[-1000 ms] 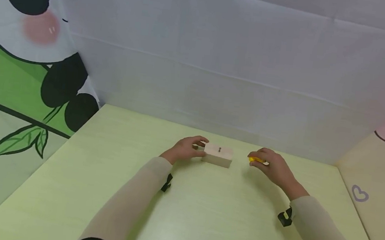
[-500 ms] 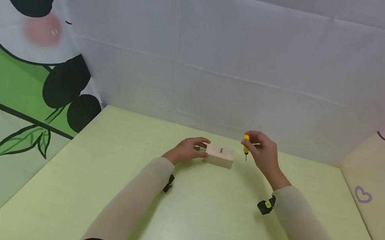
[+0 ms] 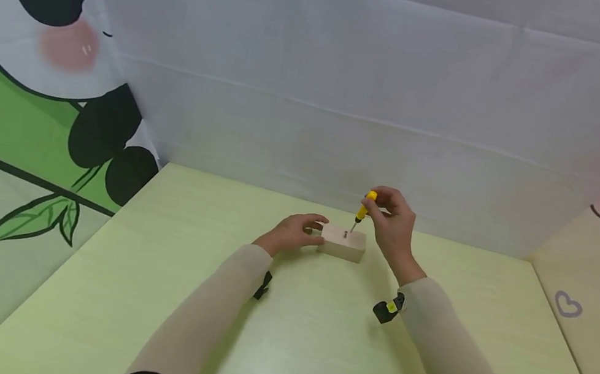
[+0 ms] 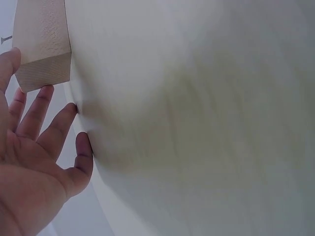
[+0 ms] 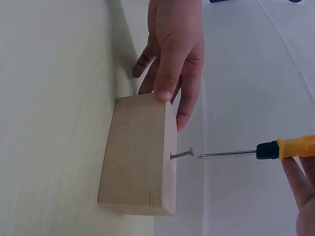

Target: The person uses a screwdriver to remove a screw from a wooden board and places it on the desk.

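A pale wooden block (image 3: 340,250) lies on the table in the head view. My left hand (image 3: 290,233) grips its left end, thumb at the near edge and fingers at the end and far side. From the block's top stands a screw (image 5: 182,154), partly sunk and slightly tilted. My right hand (image 3: 396,230) pinches the yellow handle of a screwdriver (image 3: 362,211), whose shaft points down at the block. In the right wrist view, the screwdriver's tip is just short of the screw head, with a small gap between.
The light yellow-green table (image 3: 284,321) reaches back to a pale cloth wall (image 3: 327,141). A printed cartoon panel (image 3: 33,138) stands at the left, and a side panel with a heart (image 3: 568,304) at the right. Dark camera mounts (image 3: 388,308) sit on the wrists.
The right hand has moved left and up, turning the screwdriver from lying flat to pointing down, and brought its tip over to the screw. Left hand and block stay put.
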Action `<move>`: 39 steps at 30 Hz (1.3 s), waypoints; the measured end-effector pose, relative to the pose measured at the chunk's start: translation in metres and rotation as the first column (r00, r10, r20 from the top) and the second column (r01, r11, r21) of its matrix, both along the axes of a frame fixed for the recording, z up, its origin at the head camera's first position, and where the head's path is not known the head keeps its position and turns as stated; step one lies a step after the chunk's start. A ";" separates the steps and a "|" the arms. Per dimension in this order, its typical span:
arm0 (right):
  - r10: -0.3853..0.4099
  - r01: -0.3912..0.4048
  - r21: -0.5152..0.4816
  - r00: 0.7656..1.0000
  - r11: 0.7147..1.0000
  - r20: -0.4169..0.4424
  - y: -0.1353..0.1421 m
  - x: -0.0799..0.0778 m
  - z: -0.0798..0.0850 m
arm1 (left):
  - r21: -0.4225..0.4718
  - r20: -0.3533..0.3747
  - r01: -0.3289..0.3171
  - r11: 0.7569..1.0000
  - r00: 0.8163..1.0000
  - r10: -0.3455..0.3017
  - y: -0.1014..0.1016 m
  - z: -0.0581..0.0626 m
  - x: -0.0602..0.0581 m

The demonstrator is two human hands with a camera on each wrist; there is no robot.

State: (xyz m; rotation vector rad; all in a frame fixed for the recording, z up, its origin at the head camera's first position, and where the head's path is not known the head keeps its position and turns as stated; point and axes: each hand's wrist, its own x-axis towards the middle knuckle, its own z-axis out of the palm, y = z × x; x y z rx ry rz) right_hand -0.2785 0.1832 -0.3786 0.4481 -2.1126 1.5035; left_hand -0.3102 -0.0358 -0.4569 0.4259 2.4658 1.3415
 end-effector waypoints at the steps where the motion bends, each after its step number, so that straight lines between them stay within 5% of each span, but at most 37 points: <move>1: 0.003 -0.003 -0.002 1.000 1.000 0.002 -0.003 0.003 0.003 | 0.002 0.001 -0.002 1.000 1.000 0.002 0.000 0.000 0.000; 19: 0.000 0.001 0.030 1.000 1.000 -0.013 -0.021 0.018 0.007 | -0.013 -0.005 0.004 1.000 1.000 -0.004 -0.002 -0.003 0.004; 29: 0.000 0.000 0.015 0.999 1.000 -0.051 -0.017 -0.007 -0.017 | -0.039 -0.021 -0.005 0.999 1.000 0.005 -0.004 -0.006 0.001; 39: -0.063 0.064 0.037 0.998 0.997 -0.029 -0.021 -0.001 -0.012 | -0.029 -0.028 0.009 1.000 1.000 -0.010 -0.004 -0.007 0.001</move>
